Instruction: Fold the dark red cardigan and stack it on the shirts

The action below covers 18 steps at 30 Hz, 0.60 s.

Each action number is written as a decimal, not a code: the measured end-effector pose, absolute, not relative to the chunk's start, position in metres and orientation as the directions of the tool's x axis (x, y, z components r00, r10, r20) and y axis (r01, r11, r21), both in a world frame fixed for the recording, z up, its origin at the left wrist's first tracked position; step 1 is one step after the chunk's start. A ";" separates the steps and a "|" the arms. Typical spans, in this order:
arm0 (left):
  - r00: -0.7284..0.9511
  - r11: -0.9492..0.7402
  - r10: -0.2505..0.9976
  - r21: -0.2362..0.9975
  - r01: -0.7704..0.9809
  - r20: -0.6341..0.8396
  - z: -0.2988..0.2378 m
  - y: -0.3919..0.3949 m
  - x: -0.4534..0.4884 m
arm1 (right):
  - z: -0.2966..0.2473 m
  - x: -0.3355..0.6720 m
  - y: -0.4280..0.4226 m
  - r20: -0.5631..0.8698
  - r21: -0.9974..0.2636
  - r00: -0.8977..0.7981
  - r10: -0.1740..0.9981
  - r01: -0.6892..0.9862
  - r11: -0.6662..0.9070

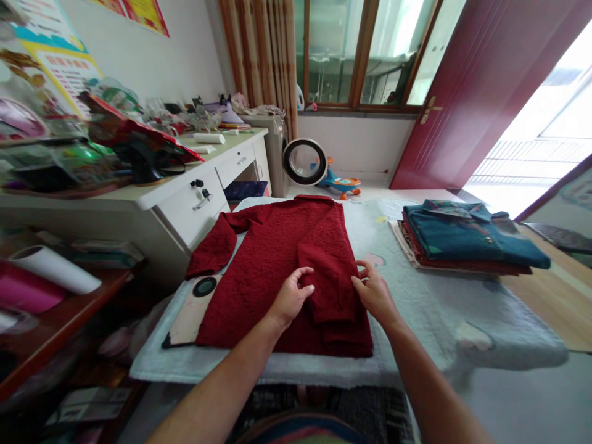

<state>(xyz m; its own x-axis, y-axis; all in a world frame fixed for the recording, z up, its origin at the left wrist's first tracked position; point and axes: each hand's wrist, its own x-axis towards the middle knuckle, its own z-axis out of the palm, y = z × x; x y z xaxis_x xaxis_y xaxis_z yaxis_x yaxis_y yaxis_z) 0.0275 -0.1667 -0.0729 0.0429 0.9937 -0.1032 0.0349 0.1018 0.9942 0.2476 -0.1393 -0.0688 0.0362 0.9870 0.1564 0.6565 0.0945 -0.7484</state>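
Note:
A dark red long-sleeved garment (263, 271) lies spread on a pale blue fleece cover (416, 327). Its right-hand sleeve (328, 290) is folded back over the body, cuff toward me, while the other sleeve (215, 250) sticks out to the left. My left hand (291, 299) is over the garment at the folded sleeve's left edge, thumb and index finger apart. At the garment's right edge, my right hand (374, 293) has its fingertips by the cloth, with a gap between thumb and forefinger. Neither hand visibly grips any fabric.
Folded clothes with a blue collared shirt (457, 231) on top are stacked at the right. A beige panel with a dark round patch (185, 314) shows beside the garment. Left stands a cluttered white desk (185, 209); behind are a washing machine (277, 148) and a blue-orange toy (340, 183).

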 end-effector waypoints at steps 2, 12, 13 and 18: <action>0.085 0.166 0.983 0.986 -0.027 -0.163 -0.072 -0.170 0.025 | -0.074 0.250 -0.144 0.195 -0.721 0.043 0.980 0.684 0.114; 0.097 0.282 0.959 0.941 -0.187 -0.268 -0.069 -0.142 0.006 | -0.075 0.224 -0.159 0.398 -0.433 -0.226 0.889 0.808 0.399; 0.085 0.282 0.959 0.936 -0.209 -0.270 -0.068 -0.133 0.005 | -0.080 0.219 -0.160 0.358 -0.420 -0.261 0.897 0.812 0.404; 0.034 0.306 0.951 0.921 -0.240 -0.308 -0.068 -0.078 -0.002 | -0.104 0.212 -0.163 0.181 -0.372 -0.329 0.927 0.849 0.374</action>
<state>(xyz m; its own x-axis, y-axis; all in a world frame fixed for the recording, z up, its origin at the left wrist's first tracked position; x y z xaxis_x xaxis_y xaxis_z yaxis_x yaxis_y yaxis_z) -0.0021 -0.0782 -0.0684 0.0335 0.9509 -0.3076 -0.2399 0.3064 0.9212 0.2121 -0.1626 -0.1036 -0.3285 0.9270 0.1810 0.8494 0.3738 -0.3725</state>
